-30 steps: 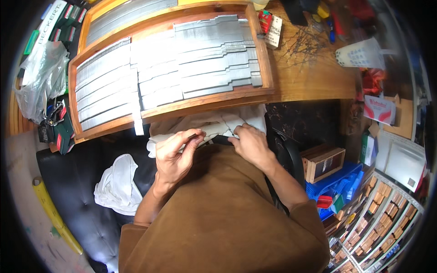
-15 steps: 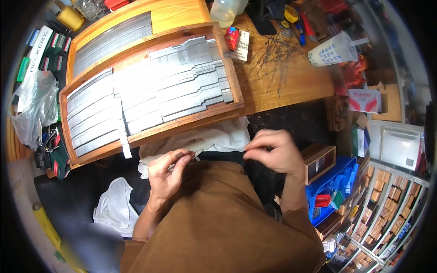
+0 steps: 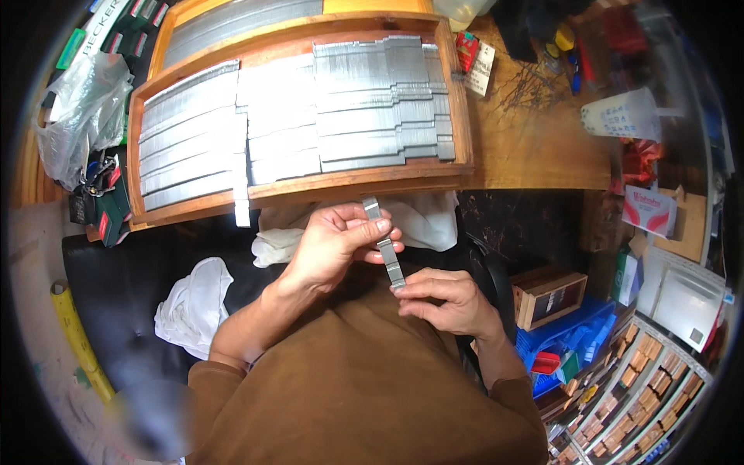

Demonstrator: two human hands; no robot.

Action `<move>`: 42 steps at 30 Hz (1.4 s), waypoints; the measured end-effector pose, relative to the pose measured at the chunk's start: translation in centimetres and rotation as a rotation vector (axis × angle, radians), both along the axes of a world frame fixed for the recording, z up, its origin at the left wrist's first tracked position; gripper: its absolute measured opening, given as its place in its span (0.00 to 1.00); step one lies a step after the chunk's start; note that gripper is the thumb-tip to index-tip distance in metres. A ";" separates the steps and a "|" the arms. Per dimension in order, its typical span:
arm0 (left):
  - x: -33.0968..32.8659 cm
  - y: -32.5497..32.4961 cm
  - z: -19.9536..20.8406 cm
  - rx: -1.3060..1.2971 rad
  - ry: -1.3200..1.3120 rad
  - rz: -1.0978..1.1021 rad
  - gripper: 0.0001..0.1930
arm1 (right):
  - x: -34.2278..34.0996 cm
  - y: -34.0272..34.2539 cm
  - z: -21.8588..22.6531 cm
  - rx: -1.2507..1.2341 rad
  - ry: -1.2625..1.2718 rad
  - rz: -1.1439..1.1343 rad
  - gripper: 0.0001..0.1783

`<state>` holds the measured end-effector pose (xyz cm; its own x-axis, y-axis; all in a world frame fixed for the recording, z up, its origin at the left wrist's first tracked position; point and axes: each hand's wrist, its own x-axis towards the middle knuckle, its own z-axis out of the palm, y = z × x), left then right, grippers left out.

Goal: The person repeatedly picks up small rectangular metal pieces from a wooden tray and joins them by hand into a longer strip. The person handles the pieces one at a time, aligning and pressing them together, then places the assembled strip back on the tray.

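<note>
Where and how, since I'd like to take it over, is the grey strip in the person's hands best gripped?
Probably pinch the grey strip by its far end, across the long edges, coming from the side of the wooden tray. The strip is slim, and that end juts past the left hand, while the right hand is at the near end.

Looks down from head height, fisheye-wide, near left hand [image 3: 329, 246] and right hand [image 3: 457, 302]. Reaches past both to tray [image 3: 341, 184] at eleven o'clock.
</note>
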<state>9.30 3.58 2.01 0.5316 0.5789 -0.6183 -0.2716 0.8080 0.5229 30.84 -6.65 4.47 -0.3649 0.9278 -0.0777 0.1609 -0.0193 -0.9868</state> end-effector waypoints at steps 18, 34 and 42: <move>0.3 -4.1 -0.9 0.767 0.165 -0.046 0.10 | -2.5 -0.8 -5.0 -0.252 0.101 -0.402 0.13; 0.4 -4.2 -2.3 0.685 0.098 -0.045 0.07 | -2.6 -1.5 -6.4 -0.199 0.020 -0.475 0.11; 0.8 -4.4 -1.9 0.416 -0.053 0.041 0.10 | -2.8 -0.8 -6.4 0.070 -0.314 -0.514 0.12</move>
<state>10.06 -0.84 0.06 0.5273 0.7949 -0.3003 -0.3345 0.5190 0.7866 28.05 -7.47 -1.91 0.1622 0.9859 -0.0417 0.4321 -0.1090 -0.8952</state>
